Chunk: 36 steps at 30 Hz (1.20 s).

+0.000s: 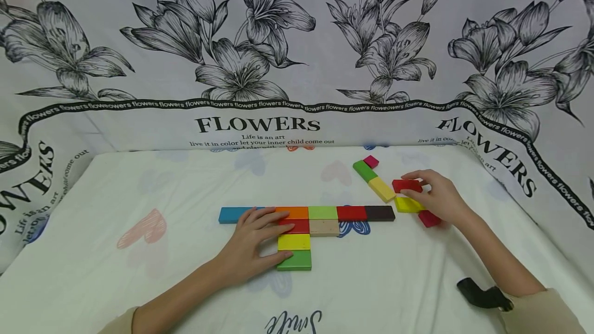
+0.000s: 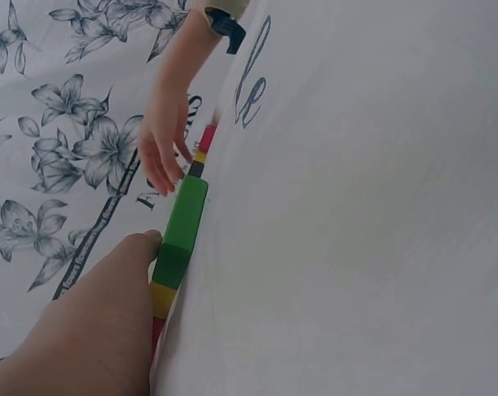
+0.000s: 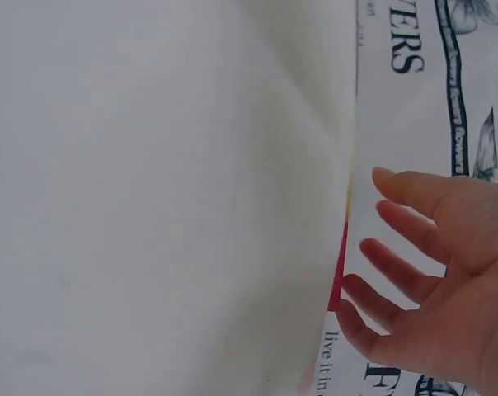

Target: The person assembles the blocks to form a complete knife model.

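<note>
Left fingers (image 1: 274, 218) over red block's (image 1: 301, 227) edge

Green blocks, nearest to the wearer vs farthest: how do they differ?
The nearest green block lies straight across; the farthest green block slants. The nearest one's long side meets a yellow block; the farthest one's end meets another. The left hand touches only the nearest one. Both look oblong.

Soft, even light; faint shadows; wrist views greyer and softer.

Downward head view, close low wrist views, blocks (image 1: 323, 213) in all
</note>
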### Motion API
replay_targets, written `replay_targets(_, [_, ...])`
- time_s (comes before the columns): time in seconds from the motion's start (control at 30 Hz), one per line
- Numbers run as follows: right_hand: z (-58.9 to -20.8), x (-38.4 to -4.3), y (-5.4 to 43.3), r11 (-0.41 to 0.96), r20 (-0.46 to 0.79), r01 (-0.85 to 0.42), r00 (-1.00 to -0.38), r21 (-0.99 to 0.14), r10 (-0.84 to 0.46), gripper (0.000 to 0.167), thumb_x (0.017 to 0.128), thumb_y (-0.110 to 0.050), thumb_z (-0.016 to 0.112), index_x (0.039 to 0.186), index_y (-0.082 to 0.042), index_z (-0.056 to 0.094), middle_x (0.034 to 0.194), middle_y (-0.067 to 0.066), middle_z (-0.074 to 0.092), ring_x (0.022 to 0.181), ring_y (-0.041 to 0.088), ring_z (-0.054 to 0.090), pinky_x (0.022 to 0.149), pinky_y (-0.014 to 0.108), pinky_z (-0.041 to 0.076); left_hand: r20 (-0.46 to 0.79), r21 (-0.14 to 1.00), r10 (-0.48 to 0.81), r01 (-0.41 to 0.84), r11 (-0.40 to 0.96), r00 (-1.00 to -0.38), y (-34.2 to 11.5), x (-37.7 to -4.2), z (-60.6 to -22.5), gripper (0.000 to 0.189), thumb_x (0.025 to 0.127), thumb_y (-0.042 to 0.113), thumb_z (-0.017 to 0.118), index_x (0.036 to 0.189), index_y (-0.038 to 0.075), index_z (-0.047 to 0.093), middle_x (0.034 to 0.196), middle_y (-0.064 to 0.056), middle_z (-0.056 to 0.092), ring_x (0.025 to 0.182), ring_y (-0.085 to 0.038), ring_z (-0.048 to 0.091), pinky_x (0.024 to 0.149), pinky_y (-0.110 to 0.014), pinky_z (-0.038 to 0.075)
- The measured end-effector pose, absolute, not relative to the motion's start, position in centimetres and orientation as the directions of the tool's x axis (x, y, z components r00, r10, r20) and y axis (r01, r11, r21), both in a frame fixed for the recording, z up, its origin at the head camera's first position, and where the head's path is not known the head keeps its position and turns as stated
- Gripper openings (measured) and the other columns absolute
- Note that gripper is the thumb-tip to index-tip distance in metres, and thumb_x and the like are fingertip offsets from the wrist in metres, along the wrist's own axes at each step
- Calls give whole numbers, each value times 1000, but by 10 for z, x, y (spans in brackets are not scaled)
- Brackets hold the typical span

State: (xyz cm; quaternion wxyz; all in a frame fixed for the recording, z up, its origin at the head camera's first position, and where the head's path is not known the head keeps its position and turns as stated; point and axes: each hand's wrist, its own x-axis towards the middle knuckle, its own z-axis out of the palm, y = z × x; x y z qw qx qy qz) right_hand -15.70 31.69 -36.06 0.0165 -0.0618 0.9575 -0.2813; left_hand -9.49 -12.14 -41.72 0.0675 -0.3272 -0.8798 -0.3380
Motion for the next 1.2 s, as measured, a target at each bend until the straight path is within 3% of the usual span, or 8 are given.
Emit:
replay_targets(0.13, [-365,-167,322,829,-57,-61,-992,-556,-111,50,101,-23,73,144,-3,59,148,32,48,129,52,46,96,64,54,337,555,530,619,557,-778,-121,-95,-417,53,88,37,85,137,21,73,153,1,59,149,-32,42,122,-67,19])
replay_targets(0.23, [-367,-172,325,814,-112,-12,-989,-580,-95,52,101,-25,72,147,-5,57,151,31,45,132,52,43,99,65,52,331,557,530,615,558,-780,-121,-95,-417,53,88,37,85,137,21,73,153,1,59,149,-32,42,122,-67,19])
replay_targets(0.43, [-370,-181,328,803,-164,26,-982,-596,-90,52,101,-23,73,146,-4,58,145,28,51,126,48,46,92,48,55,324,558,533,613,559,-781,-121,-95,-417,53,88,38,85,138,22,72,154,2,58,150,-32,41,122,-67,18])
replay_targets(0.67, [-369,-184,329,811,-149,1,-983,-585,-106,50,98,-22,76,141,-2,61,138,27,56,118,43,50,83,31,50,321,554,533,612,565,-783,-122,-95,-417,54,89,39,84,138,23,72,154,2,58,150,-31,41,123,-66,18])
replay_targets(0.97, [-351,-172,313,787,-128,6,-987,-617,-93,60,96,-34,79,145,-5,58,138,26,55,125,44,46,83,36,56,324,556,531,612,562,-783,-122,-95,-418,53,89,38,84,138,22,72,154,3,58,150,-31,41,122,-66,18])
replay_targets(1.2, [-339,-160,292,801,17,-152,-985,-579,-174,47,97,-23,78,136,-1,65,132,25,63,118,41,54,83,32,51,328,563,530,612,555,-782,-123,-95,-418,53,88,37,85,138,21,73,154,3,58,150,-32,41,122,-67,18])
